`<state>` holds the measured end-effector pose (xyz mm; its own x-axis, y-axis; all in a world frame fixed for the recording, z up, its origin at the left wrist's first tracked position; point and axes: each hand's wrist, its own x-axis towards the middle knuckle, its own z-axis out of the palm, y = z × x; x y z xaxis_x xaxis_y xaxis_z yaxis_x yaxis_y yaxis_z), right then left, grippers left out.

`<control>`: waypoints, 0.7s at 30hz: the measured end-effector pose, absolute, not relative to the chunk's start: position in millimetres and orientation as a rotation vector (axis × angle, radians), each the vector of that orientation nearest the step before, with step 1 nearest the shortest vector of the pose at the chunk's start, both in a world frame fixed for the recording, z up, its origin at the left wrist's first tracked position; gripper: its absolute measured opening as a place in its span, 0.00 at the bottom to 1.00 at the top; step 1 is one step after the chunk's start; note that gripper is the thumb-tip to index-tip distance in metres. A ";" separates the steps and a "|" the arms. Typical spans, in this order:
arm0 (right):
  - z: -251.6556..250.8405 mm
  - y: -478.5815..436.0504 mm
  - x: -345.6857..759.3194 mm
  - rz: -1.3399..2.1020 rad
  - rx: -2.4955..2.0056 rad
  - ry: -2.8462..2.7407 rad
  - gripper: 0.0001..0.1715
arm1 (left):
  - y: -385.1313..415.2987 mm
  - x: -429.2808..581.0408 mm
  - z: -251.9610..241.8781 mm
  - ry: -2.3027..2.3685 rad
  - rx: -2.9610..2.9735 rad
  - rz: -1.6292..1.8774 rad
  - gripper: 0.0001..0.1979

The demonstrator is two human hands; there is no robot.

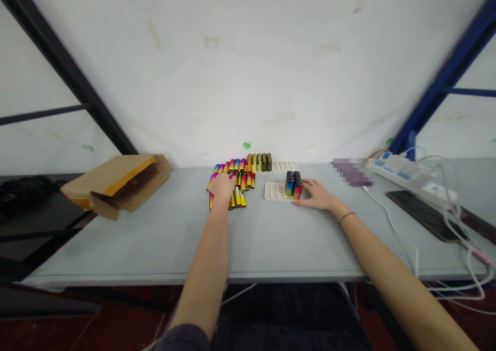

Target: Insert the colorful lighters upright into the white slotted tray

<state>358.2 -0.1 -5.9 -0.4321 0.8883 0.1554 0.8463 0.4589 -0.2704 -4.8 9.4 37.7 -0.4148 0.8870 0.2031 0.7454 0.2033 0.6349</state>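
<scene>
Our left hand (pixel 222 187) curls over shiny rainbow metal tubes (pixel 240 180), but we cannot tell if it grips; our open right hand (pixel 315 194) rests by upright tubes (pixel 293 184), held up by a white plastic tray (pixel 273 192).

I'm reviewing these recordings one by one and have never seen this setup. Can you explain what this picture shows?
This picture comes from a camera worn on a person's head, looking forward and down. There is no machine, only two bare arms reaching in from below. The left hand lies on a cluster of rainbow-coloured cylinders, probably lighters; whether it grips one cannot be seen. The right hand rests open on the grey table, beside a white holed tray carrying upright cylinders. A cardboard box lies further left.
</scene>
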 end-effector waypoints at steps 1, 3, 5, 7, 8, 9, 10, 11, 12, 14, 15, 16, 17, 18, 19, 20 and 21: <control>-5.6 -0.2 358.3 0.221 -1.492 -2.439 0.53 | 8.4 -3.1 39.4 2.276 1.545 1.011 0.07; -5.7 0.1 358.8 0.218 -1.481 -2.439 0.52 | 5.3 1.2 45.6 2.282 1.497 1.052 0.08; -6.6 0.7 359.6 0.208 -1.456 -2.433 0.52 | 2.4 5.8 53.9 2.220 1.491 1.162 0.12; -7.8 1.3 360.3 0.201 -1.438 -2.428 0.51 | 0.8 11.9 61.5 2.117 1.532 1.283 0.15; -8.3 1.5 360.5 0.199 -1.436 -2.427 0.51 | 0.7 16.2 64.3 2.056 1.542 1.343 0.16; -8.6 1.5 360.5 0.199 -1.437 -2.427 0.51 | 0.8 21.4 66.2 1.985 1.529 1.402 0.16; -8.7 1.3 360.4 0.199 -1.441 -2.428 0.51 | 1.0 27.8 67.3 1.899 1.486 1.459 0.15; -8.6 1.0 360.2 0.198 -1.447 -2.429 0.51 | 1.3 34.9 67.7 1.791 1.404 1.513 0.15; -8.3 0.7 359.9 0.196 -1.454 -2.429 0.51 | 1.3 42.6 67.4 1.663 1.293 1.551 0.14; -7.5 -0.1 359.3 0.195 -1.470 -2.428 0.50 | 0.6 57.8 66.4 1.434 1.045 1.575 0.13; -7.1 -0.5 359.0 0.196 -1.478 -2.427 0.51 | -0.2 64.4 66.1 1.357 0.949 1.584 0.12; -6.8 -0.7 358.8 0.199 -1.484 -2.427 0.51 | -1.3 70.0 66.2 1.304 0.877 1.587 0.12; -6.6 -0.8 358.8 0.203 -1.489 -2.426 0.51 | -2.5 74.5 66.6 1.261 0.828 1.585 0.12; -6.5 -0.7 359.0 0.208 -1.492 -2.425 0.52 | -3.9 78.0 67.3 1.219 0.799 1.575 0.13; -6.7 -0.6 359.2 0.212 -1.492 -2.423 0.52 | -5.2 80.6 68.2 1.173 0.782 1.556 0.14; -7.0 -0.3 359.6 0.214 -1.489 -2.421 0.52 | -6.5 82.7 69.0 1.125 0.774 1.530 0.16; -7.3 0.1 360.0 0.215 -1.481 -2.421 0.52 | -7.8 84.4 69.7 1.079 0.770 1.503 0.18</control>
